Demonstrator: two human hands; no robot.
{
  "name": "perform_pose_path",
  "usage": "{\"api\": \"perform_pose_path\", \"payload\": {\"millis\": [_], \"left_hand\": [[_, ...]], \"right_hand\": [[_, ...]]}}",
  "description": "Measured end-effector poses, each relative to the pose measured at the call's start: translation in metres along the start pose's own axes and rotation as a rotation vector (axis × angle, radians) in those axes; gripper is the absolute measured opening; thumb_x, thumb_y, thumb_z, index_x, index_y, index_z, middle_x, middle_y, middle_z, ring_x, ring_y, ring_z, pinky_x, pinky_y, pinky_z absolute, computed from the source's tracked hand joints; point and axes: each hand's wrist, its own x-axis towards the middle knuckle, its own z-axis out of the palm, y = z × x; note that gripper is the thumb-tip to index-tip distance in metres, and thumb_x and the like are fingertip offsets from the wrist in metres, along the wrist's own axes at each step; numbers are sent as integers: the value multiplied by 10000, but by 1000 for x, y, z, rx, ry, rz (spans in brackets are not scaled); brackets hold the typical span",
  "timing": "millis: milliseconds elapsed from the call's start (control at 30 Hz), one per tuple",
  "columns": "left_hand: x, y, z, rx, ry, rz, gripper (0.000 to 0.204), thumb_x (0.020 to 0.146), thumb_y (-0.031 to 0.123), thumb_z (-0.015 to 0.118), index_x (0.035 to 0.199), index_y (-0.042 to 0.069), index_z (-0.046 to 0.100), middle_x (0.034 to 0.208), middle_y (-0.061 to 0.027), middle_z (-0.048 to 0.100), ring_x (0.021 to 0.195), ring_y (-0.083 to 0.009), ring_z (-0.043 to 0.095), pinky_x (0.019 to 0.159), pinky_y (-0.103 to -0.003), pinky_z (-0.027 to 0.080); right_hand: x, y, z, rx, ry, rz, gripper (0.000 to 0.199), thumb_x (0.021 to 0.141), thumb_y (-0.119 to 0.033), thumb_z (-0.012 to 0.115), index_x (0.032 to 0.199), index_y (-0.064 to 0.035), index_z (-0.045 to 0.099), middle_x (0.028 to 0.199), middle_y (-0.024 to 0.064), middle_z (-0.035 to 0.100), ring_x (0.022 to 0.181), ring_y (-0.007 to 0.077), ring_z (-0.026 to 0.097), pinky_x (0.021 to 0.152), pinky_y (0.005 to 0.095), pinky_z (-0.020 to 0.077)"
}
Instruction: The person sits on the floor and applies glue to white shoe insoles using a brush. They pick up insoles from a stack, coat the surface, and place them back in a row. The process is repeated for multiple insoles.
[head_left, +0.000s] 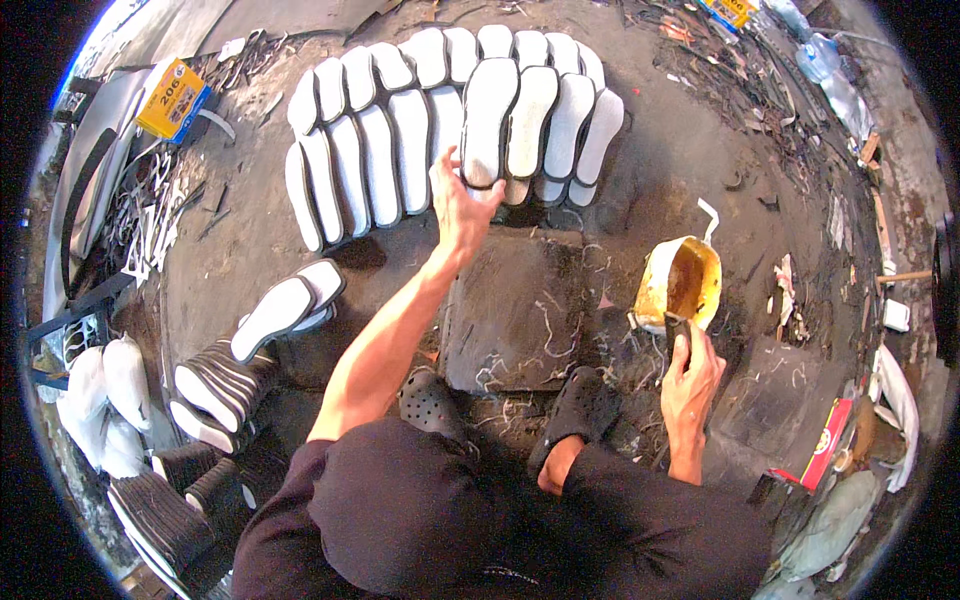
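A worker's left hand (465, 214) meets the heel of a white, dark-edged, foot-shaped sole (490, 115) atop a row of matching soles (411, 150), its grip unclear; the right hand (692, 380), well apart, pinches a dark, flat tool (677, 325). Edge-only handling and light loading should serve best; the yellow-stained white tub (655, 283) holds amber-brown residue (686, 277).

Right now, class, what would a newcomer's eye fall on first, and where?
Probably the rows of white soles curving across the upper middle, with the left hand at their near edge. Next comes the yellow-stained container, right of centre, where the right hand holds a dark tool.
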Motion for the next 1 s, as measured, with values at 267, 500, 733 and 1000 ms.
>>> {"api": "perform_pose_path", "payload": {"millis": [267, 500, 733, 1000], "left_hand": [[-38, -8, -48, 276, 107, 167, 728, 853, 173, 876, 1497, -4, 586, 1379, -214, 612, 1326, -390, 582, 1210, -482, 454], [-110, -123, -314, 834, 92, -43, 1016, 725, -80, 634, 1692, 160, 438, 1693, -241, 453, 1623, -458, 354, 1345, -588, 278], [-117, -138, -405, 896, -181, -192, 1005, 751, 32, 768, 1690, 210, 459, 1489, -171, 593, 1450, -436, 509, 1255, -556, 394], [-144, 2, -229, 360, -83, 70, 645, 745, 102, 905, 1360, 84, 713, 1251, -166, 701, 1185, -369, 635, 1061, -495, 524]], "right_hand": [[36, 40, -7, 47, 46, 97, 395, 1108, -224, 668, 1375, 62, 720, 1323, 280, 767, 1205, 475, 740, 1049, 517, 568], [138, 120, 72, 24, 71, -25, 335, 1032, -169, 741, 1337, -30, 756, 1219, 296, 773, 1128, 483, 753, 947, 542, 604], [114, 138, 44, 881, 33, 435, 447, 1088, -272, 737, 1410, 37, 721, 1399, 142, 773, 1312, 235, 694, 1133, 363, 484], [10, 34, 17, 1003, -481, 189, 601, 1057, -289, 784, 1519, 72, 650, 1346, 112, 765, 1206, 176, 703, 1121, 349, 526]]}}
